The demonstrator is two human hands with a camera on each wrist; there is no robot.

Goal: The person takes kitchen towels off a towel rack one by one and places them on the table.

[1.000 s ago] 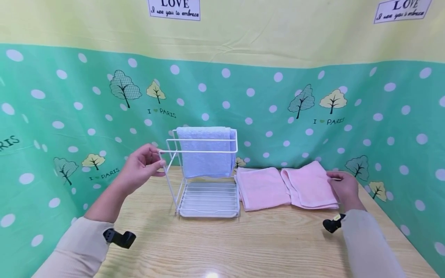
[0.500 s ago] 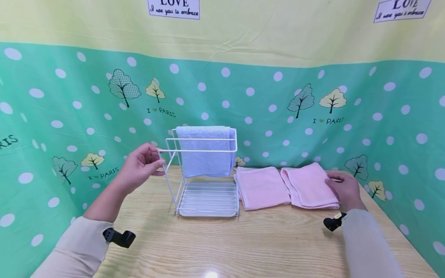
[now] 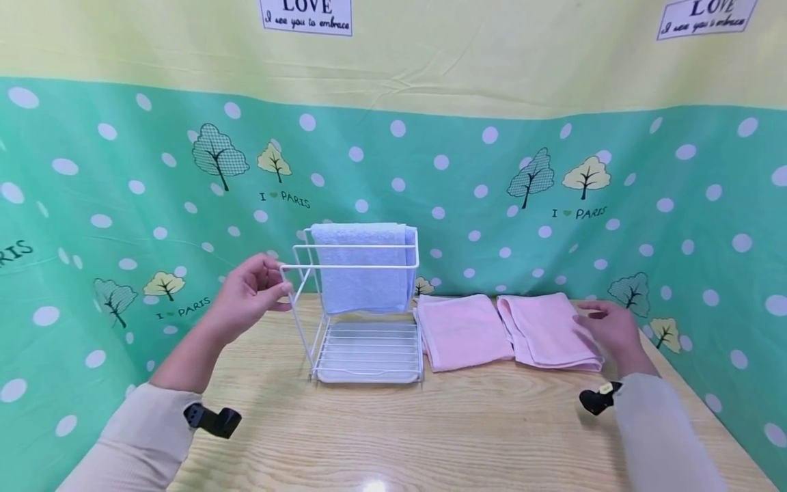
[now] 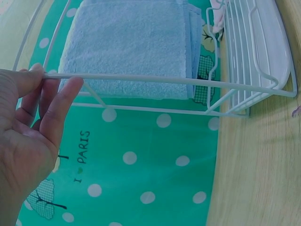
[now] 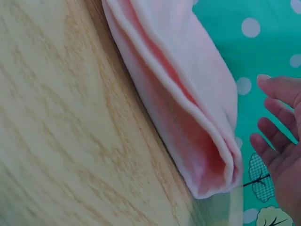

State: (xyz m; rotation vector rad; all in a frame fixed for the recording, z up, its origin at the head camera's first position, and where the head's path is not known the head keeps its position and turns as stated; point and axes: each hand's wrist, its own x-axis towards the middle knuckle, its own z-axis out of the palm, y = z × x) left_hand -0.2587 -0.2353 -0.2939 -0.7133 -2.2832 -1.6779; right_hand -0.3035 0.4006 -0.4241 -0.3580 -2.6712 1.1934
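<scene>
Wire rack: your left fingers pinch it, apparently for steadiness; the nearer pink towel lies beside your released right fingers.

the rack stands on the table, left of two cloths — towel hung at its back, tray at its bottom — with the curtain behind everything.
</scene>
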